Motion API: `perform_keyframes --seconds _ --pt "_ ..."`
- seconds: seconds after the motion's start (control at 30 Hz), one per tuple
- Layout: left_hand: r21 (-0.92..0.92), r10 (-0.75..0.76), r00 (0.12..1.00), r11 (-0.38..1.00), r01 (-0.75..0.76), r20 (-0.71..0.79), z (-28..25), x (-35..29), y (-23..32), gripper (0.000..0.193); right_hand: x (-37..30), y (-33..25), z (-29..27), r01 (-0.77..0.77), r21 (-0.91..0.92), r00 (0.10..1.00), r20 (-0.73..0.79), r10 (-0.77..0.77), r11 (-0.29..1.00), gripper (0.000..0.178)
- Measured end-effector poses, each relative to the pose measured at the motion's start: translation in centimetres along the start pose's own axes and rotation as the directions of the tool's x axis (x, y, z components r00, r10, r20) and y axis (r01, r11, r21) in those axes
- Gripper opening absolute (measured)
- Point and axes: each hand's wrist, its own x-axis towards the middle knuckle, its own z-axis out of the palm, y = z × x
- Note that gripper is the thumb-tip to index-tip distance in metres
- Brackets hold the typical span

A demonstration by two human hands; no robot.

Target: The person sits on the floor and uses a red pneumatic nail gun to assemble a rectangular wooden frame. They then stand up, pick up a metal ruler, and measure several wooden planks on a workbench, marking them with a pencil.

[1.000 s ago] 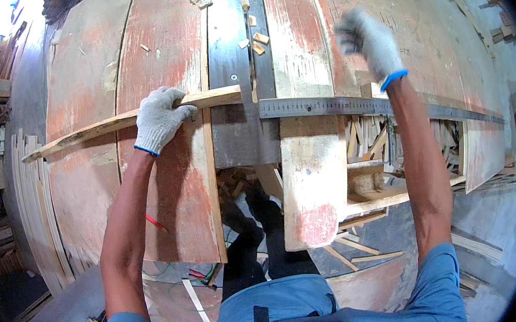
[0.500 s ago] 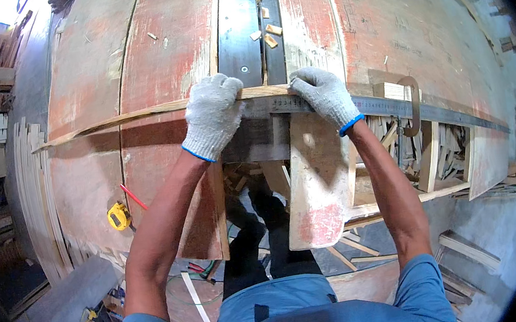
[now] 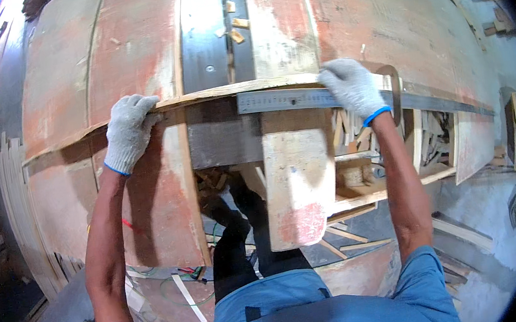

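A long, thin wooden strip (image 3: 230, 90) runs crosswise over the bench in front of me. My left hand (image 3: 129, 133), in a white knit glove with a blue cuff, is closed round its left part. Farther right, my right hand (image 3: 352, 88), gloved the same way, grips the strip with fingers and thumb. Just on the near side of the strip lies a metal ruler (image 3: 286, 99), partly covered by my right hand. Beside that hand stands a C-shaped clamp (image 3: 397, 95), partly hidden behind the hand and wrist.
The worn reddish workbench (image 3: 129, 54) has a dark metal plate (image 3: 210, 57) at its middle, with small wood blocks (image 3: 237, 36) on it. Below the bench's right side, an open compartment (image 3: 397, 192) holds wood offcuts. Long pale slats (image 3: 16, 210) stand at the left.
My hands have moved apart along the strip, the left one leftward and the right one rightward. More of the ruler shows between them. The whole view has shifted a little.
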Motion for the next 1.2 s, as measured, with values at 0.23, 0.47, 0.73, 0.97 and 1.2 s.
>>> perform_keyframes --seconds 0.23,0.47,0.73,0.97,1.2 --pt "-0.072 0.071 0.998 0.995 -0.07 0.003 1.6 3.7 3.1 0.031 -1.8 -3.3 3.4 0.104 -0.138 0.975 -0.182 -0.129 0.985 0.036" --pt "-0.091 0.041 0.997 0.995 -0.036 0.063 2.0 4.2 4.5 0.031 -2.4 -1.5 5.0 0.123 -0.096 0.927 -0.345 -0.149 0.988 0.028" --pt "0.038 -0.002 1.0 0.999 0.001 0.024 2.3 4.3 4.8 0.03 -1.7 -1.2 6.5 0.03 -0.206 0.853 -0.504 -0.132 0.978 0.018" --pt "0.046 -0.021 0.998 0.999 0.019 0.052 2.0 5.5 3.9 0.03 -0.1 -0.7 7.3 0.04 -0.264 0.829 -0.529 -0.179 0.964 0.012" --pt "0.083 -0.019 0.998 0.996 0.014 0.059 2.7 9.1 2.4 0.028 3.3 0.9 7.0 0.02 -0.326 0.839 -0.509 -0.193 0.945 0.016"
